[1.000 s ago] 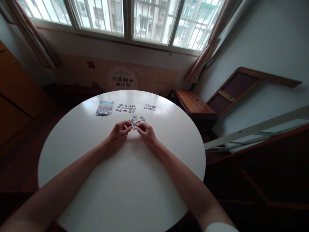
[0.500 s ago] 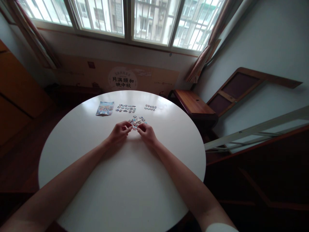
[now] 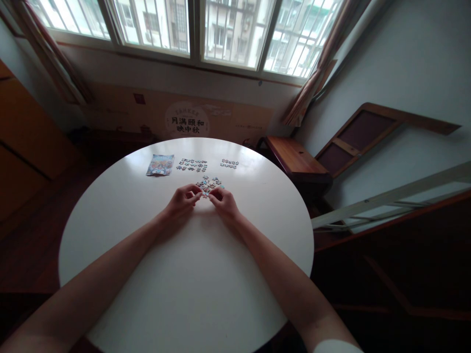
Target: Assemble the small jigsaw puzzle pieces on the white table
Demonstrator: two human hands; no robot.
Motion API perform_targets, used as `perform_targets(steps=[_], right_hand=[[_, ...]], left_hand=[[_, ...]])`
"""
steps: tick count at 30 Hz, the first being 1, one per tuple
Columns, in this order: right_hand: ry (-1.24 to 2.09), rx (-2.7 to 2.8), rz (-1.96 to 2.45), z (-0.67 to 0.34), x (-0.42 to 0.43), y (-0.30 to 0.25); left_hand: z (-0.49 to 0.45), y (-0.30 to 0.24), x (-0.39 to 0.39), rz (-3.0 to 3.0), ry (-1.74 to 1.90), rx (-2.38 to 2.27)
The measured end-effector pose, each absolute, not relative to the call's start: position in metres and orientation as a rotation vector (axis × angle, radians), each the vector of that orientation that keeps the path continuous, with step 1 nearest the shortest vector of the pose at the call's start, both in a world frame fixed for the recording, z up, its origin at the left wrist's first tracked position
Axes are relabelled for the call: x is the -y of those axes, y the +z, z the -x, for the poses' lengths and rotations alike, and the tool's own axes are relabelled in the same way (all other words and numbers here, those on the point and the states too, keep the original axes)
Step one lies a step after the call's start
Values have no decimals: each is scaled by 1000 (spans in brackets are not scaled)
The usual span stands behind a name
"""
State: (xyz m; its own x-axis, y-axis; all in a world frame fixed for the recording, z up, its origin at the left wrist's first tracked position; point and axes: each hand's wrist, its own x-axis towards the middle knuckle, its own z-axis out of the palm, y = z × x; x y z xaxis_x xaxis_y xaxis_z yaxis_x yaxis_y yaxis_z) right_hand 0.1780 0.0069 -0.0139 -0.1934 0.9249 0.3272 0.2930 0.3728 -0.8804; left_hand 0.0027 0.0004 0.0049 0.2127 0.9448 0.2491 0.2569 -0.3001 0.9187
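A loose pile of small jigsaw puzzle pieces (image 3: 209, 185) lies on the white round table (image 3: 184, 264). At the pile's near left edge is my left hand (image 3: 184, 197), its thumb and fingertips pinched together. My right hand (image 3: 222, 200) faces it from the right, also pinched, a small gap between the two. Whatever the fingertips grip is too small to make out. Beyond the pile, several pieces stand in rows (image 3: 192, 164), and a smaller set of pieces (image 3: 229, 163) is lined up farther right. A colourful picture sheet (image 3: 160, 165) lies left of the rows.
A wooden bench (image 3: 294, 154) stands past the table's right rear edge. Against the right wall leans a wooden frame with dark panels (image 3: 358, 130). Behind the table, a printed banner (image 3: 228, 115) runs below the barred windows (image 3: 231, 34).
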Motion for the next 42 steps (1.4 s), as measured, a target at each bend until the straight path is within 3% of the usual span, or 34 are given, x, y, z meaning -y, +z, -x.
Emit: perform_targets(steps=[42], right_hand=[[860, 1708, 1097, -178, -7, -14]], left_hand=[[-3, 7, 1, -1719, 1126, -1132]])
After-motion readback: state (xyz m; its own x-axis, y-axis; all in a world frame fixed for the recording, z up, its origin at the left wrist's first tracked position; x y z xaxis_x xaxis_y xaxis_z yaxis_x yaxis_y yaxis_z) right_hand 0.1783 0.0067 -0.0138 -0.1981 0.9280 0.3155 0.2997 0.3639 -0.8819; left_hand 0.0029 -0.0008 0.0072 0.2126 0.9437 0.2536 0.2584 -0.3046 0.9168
